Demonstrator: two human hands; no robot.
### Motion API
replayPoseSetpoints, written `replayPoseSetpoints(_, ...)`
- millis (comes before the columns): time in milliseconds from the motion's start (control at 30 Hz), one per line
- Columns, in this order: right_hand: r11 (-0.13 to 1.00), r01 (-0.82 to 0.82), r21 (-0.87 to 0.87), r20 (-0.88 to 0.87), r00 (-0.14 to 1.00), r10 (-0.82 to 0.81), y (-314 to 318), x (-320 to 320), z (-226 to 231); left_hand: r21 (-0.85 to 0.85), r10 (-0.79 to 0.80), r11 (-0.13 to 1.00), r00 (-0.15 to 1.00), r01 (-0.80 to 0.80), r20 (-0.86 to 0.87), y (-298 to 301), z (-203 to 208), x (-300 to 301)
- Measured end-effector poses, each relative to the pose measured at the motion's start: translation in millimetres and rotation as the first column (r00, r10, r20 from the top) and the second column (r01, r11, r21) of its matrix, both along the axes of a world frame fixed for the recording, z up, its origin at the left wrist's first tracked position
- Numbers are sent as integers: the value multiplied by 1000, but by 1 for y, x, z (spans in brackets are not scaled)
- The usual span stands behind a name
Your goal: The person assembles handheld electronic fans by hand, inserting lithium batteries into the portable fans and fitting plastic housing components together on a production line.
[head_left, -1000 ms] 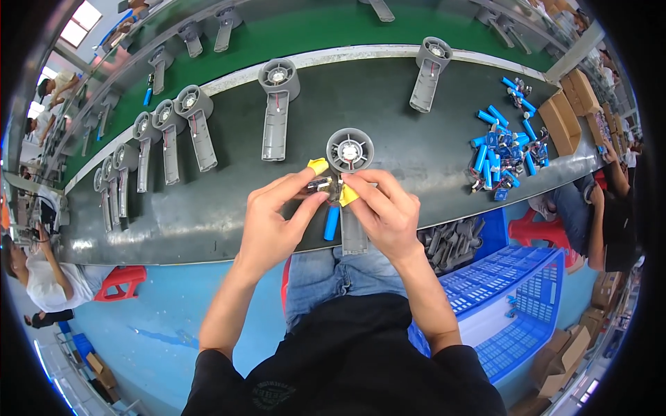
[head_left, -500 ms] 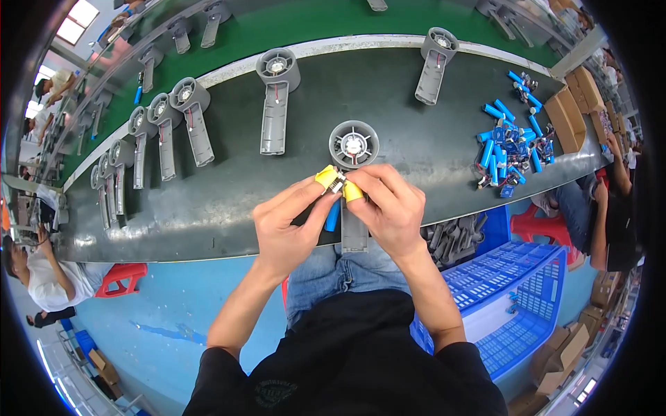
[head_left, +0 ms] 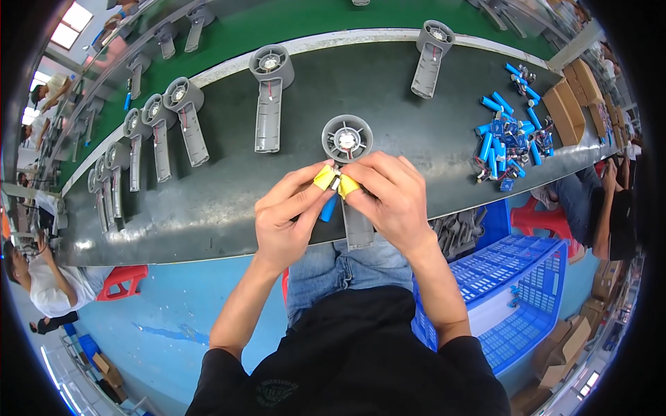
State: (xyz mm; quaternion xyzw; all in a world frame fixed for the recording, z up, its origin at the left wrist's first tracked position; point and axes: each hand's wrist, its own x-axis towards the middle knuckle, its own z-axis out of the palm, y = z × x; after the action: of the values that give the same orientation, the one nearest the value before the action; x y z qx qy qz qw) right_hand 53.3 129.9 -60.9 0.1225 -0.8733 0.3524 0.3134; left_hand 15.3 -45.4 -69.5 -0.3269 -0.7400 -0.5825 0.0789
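Note:
Just in front of the round fan end of a grey housing (head_left: 347,125), my two hands meet fingertip to fingertip. My left hand (head_left: 286,215) and my right hand (head_left: 392,197) are both closed, pinching a small white-and-black connector (head_left: 335,182) between them. Bright yellow wrapping (head_left: 324,176) shows at the fingertips of each hand; whether it is tape or finger covers I cannot tell. Under my left fingers a blue cylindrical battery cell (head_left: 329,209) hangs or lies tilted, partly hidden. The housing's grey handle (head_left: 358,229) points toward me beneath my right hand, reaching over the table edge.
Several similar grey fan housings (head_left: 269,104) stand along the left and back of the dark table (head_left: 229,187); another housing (head_left: 431,59) is at the far right. A pile of blue cells with circuit boards (head_left: 510,142) lies right, beside a cardboard box (head_left: 563,114). Below is a blue crate (head_left: 510,270).
My hands still pinch the connector, which has turned slightly and sits a little lower and left. The whole scene has shifted slightly with my head.

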Motion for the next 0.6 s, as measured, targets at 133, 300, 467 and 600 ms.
replayPoseSetpoints(133,999,-14,-41,49,999,16,1,-1,0,62,-42,997,994,36,103,-1,0,0)
replayPoseSetpoints(300,966,17,-258,46,999,-5,-8,2,-13,39,-50,998,980,44,194,-2,-1,2)
replayPoseSetpoints(467,989,26,-147,-45,998,-33,-9,1,-16,16,28,999,993,-30,111,-1,-5,6)
replayPoseSetpoints(600,998,-6,-63,-60,998,2,-7,-3,-14,-23,25,999,996,-23,84,-2,-2,4)
